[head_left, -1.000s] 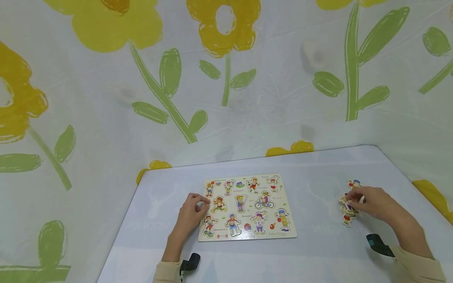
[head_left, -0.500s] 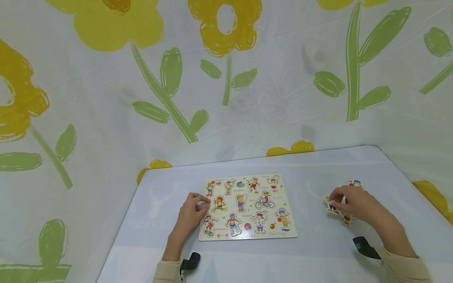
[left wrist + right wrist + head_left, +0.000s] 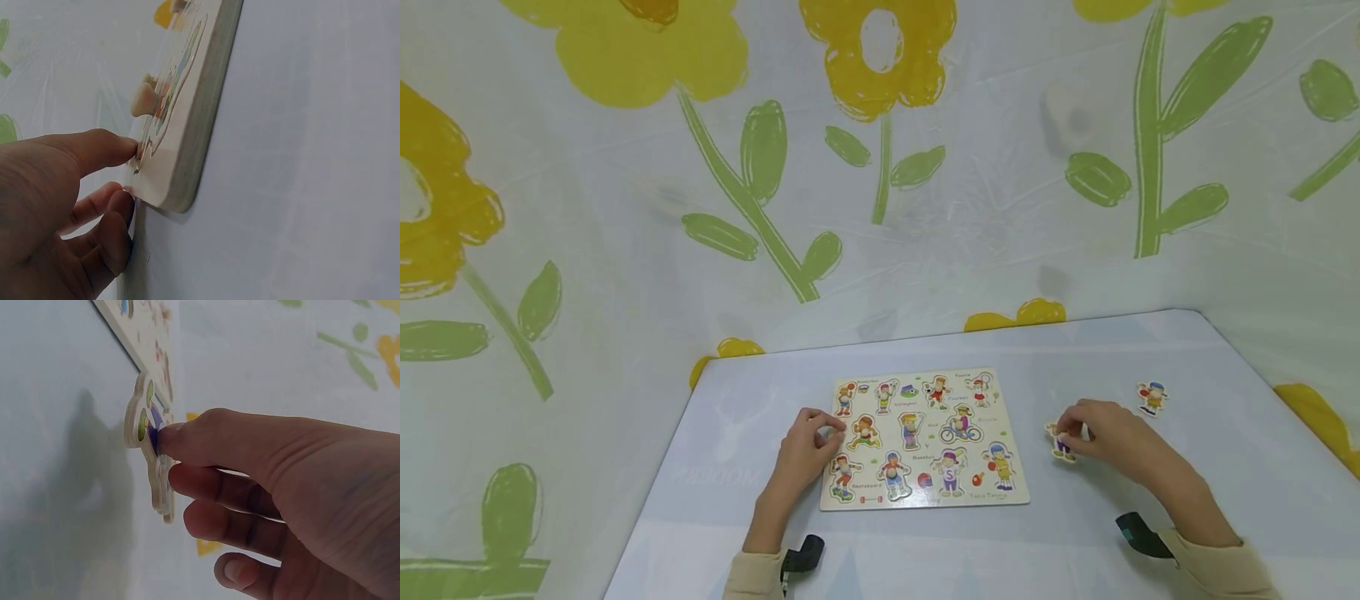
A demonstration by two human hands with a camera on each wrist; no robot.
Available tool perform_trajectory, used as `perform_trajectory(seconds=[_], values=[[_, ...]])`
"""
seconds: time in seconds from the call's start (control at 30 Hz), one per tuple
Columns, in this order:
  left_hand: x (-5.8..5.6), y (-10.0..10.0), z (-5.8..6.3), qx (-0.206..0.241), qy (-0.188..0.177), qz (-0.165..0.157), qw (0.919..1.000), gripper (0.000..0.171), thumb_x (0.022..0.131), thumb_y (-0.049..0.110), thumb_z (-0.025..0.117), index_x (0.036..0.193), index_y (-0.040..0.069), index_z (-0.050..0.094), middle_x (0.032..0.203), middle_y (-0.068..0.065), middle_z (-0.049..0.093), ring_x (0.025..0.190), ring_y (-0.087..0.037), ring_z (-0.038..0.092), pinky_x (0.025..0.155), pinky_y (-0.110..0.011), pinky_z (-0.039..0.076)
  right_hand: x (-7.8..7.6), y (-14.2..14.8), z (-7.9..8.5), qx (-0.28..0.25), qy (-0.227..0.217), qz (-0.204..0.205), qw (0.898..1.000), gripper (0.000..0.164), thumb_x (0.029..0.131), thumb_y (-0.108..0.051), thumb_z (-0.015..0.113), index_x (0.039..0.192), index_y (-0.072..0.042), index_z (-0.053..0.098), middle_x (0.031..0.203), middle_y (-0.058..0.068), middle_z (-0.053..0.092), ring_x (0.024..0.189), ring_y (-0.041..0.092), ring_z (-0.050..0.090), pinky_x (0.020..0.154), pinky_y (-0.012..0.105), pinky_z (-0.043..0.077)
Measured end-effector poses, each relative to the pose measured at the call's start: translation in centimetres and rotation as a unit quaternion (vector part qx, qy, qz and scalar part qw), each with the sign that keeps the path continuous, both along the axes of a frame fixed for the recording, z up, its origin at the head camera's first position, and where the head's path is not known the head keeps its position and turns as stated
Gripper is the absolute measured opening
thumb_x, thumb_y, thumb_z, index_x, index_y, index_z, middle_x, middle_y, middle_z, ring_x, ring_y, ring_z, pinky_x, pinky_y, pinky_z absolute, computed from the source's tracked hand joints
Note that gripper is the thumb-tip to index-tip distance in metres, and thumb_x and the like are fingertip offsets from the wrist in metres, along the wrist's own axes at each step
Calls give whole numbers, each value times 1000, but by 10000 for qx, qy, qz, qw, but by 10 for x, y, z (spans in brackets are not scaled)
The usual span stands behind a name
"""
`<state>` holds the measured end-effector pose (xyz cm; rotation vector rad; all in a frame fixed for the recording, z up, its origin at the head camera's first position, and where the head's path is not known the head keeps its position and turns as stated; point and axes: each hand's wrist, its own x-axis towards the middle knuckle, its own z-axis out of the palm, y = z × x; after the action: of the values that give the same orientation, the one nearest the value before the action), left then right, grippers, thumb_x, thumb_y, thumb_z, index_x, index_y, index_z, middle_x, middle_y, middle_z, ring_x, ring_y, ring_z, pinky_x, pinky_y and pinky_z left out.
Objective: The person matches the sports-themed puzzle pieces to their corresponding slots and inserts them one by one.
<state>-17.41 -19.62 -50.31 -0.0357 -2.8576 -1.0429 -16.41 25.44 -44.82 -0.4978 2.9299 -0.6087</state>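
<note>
My right hand (image 3: 1108,433) pinches a flat wooden puzzle piece (image 3: 1063,443), a small figure in purple trousers, just right of the puzzle board (image 3: 880,457). The right wrist view shows the piece (image 3: 145,428) edge-on, its shadow apart from it on the table; thumb and fingers cover much of its printed face. At the board's left edge, my left hand (image 3: 808,446) grips the rim. In the left wrist view its thumb lies on top and its fingers curl at the edge, near a round wooden knob (image 3: 145,99). Several printed sports figures fill the board.
Another puzzle piece, a figure with a blue cap (image 3: 1152,398), lies on the table farther right. The pale table (image 3: 737,533) ends at a white curtain (image 3: 985,242) printed with yellow flowers.
My right hand has moved left from the group of pieces, carrying the purple-trousered piece toward the board. A small red-clothed piece seen earlier is out of sight now. My left hand stays put.
</note>
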Motion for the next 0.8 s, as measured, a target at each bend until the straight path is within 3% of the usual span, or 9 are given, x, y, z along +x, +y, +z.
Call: perform_trajectory(seconds=[0.43,0.8], values=[[2,1,-3,-255,136,-169,9994,8,88,19,73,96,21,72,118,0,59,62,-7,45,52,-20,38,6,-40,-7,169,-68,330,9993,7,85,-20,75,91,-22,72,82,-14,58,74,5,51,66,22,47],[-1,3,0,-155,123,-118,9997,8,88,20,73,96,21,72,119,0,59,62,-9,45,52,-20,37,9,-70,-9,148,229,822,9962,7,83,-19,76,87,-22,71,80,-14,58,68,1,47,62,19,44]])
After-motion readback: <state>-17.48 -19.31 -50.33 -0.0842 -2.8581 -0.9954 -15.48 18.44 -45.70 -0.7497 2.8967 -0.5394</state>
